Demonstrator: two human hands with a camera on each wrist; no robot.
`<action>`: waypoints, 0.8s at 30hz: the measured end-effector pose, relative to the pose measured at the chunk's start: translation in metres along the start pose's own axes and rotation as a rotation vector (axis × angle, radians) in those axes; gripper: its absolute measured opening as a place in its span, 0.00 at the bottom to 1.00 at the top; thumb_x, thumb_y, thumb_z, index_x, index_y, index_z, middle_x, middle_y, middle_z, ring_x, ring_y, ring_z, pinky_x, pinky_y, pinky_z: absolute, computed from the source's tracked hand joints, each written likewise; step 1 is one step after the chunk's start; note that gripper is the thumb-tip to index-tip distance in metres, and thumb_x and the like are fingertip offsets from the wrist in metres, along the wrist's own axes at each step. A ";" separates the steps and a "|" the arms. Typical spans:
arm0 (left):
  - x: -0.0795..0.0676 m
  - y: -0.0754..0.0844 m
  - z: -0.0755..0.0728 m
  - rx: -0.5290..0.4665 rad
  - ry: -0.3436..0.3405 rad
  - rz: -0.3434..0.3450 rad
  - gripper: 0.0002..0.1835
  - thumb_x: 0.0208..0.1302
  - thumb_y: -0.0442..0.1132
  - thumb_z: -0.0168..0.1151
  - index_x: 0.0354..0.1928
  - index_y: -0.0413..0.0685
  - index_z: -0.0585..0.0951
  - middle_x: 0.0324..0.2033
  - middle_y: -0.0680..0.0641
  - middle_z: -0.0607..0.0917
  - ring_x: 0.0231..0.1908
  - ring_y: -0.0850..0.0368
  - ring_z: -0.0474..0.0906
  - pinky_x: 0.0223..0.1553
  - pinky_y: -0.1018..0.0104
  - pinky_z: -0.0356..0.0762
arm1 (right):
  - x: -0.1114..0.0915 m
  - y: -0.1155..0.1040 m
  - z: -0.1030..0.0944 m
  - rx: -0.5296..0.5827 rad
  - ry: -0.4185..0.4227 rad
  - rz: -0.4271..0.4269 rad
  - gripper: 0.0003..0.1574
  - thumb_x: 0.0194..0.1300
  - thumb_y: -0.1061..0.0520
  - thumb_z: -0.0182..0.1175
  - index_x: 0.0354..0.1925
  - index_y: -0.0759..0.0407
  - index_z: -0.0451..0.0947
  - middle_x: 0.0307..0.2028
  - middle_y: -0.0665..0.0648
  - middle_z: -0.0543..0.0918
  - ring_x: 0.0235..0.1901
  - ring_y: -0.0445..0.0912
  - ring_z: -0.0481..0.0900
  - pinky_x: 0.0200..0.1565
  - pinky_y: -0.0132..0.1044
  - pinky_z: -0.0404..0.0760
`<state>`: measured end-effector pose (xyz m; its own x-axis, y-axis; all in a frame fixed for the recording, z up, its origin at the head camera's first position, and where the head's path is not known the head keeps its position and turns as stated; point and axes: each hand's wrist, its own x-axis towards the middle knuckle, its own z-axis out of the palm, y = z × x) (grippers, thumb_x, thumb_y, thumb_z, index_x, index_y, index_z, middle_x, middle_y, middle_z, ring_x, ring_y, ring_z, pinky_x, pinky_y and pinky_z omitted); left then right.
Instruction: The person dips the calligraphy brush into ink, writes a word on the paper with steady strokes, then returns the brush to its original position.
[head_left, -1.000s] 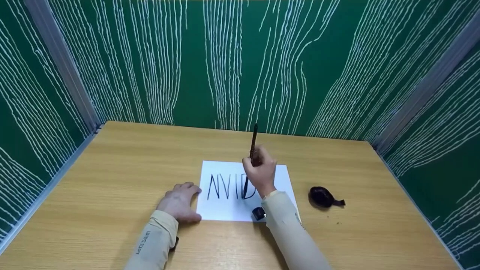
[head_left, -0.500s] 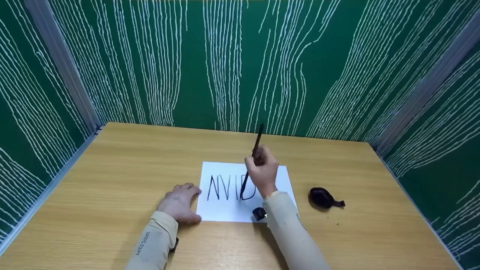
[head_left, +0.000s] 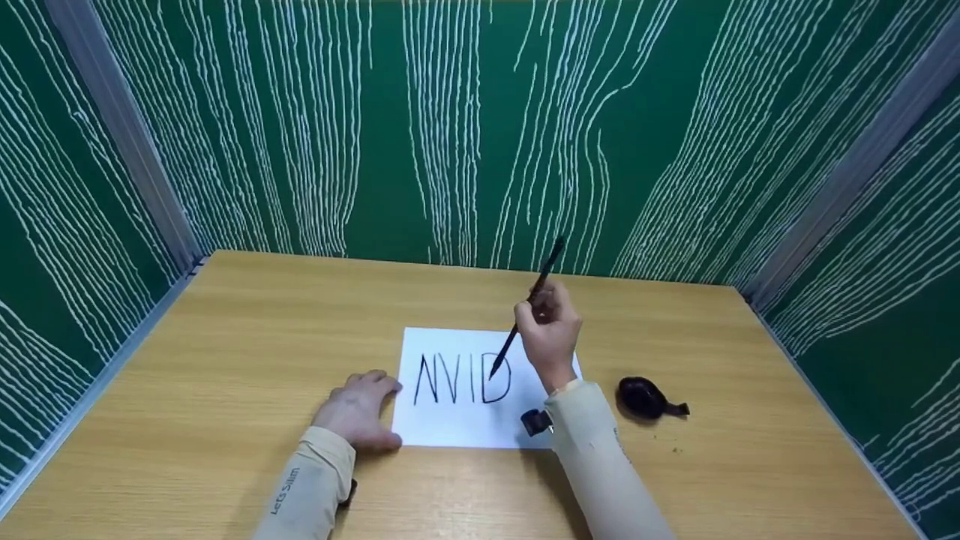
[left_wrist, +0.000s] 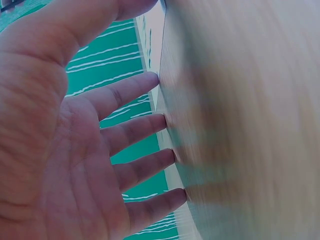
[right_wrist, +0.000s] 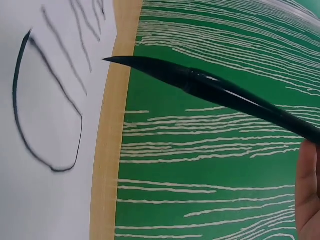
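Observation:
My right hand [head_left: 551, 330] pinches a dark brush [right_wrist: 225, 95] between thumb and fingers. Its pointed black tip is raised off the white paper [head_left: 457, 427], as the right wrist view shows. Dark strokes on the sheet read "NVID", and the D [right_wrist: 16, 100] is a closed outline. At the sheet's left edge rests my left hand [head_left: 358, 409], its fingers spread and fingertips touching the surface. In the left wrist view the left fingers [left_wrist: 145, 170] are extended and the palm holds nothing.
A small dark dish with a short handle [head_left: 641, 397] lies on the wooden table [head_left: 262, 322], right of the paper. Green walls [head_left: 382, 135] with white wavy lines enclose the back and sides. A dark wrist camera [head_left: 535, 422] is strapped under the right sleeve.
The right hand has lifted the brush from the foot of the D and moved to the right. The brush leans more, and the whole D shows. The left hand stays in place.

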<state>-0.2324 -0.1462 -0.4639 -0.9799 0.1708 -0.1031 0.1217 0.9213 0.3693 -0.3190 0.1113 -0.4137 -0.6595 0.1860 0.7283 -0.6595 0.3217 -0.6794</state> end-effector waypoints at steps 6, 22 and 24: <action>-0.001 -0.001 0.001 0.005 0.011 0.006 0.42 0.28 0.54 0.69 0.55 0.59 0.69 0.60 0.47 0.65 0.59 0.47 0.59 0.55 0.46 0.61 | 0.002 -0.013 -0.014 -0.032 -0.009 -0.022 0.11 0.49 0.71 0.53 0.33 0.60 0.71 0.20 0.53 0.76 0.19 0.41 0.71 0.20 0.33 0.74; -0.002 0.000 0.000 0.005 0.010 0.010 0.42 0.29 0.54 0.69 0.56 0.58 0.69 0.60 0.47 0.64 0.60 0.47 0.58 0.55 0.46 0.60 | 0.001 0.017 -0.037 -0.057 0.009 -0.025 0.10 0.52 0.65 0.53 0.35 0.54 0.71 0.20 0.50 0.76 0.20 0.42 0.71 0.21 0.31 0.74; -0.002 0.000 0.000 0.006 0.011 0.009 0.42 0.29 0.54 0.68 0.56 0.59 0.69 0.60 0.48 0.64 0.60 0.47 0.58 0.55 0.46 0.60 | 0.001 0.018 -0.039 -0.058 0.000 -0.019 0.10 0.52 0.65 0.53 0.34 0.54 0.71 0.20 0.50 0.77 0.20 0.42 0.72 0.21 0.31 0.74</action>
<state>-0.2308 -0.1464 -0.4633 -0.9804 0.1757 -0.0895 0.1319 0.9216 0.3650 -0.3175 0.1536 -0.4217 -0.6472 0.1798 0.7408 -0.6497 0.3781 -0.6595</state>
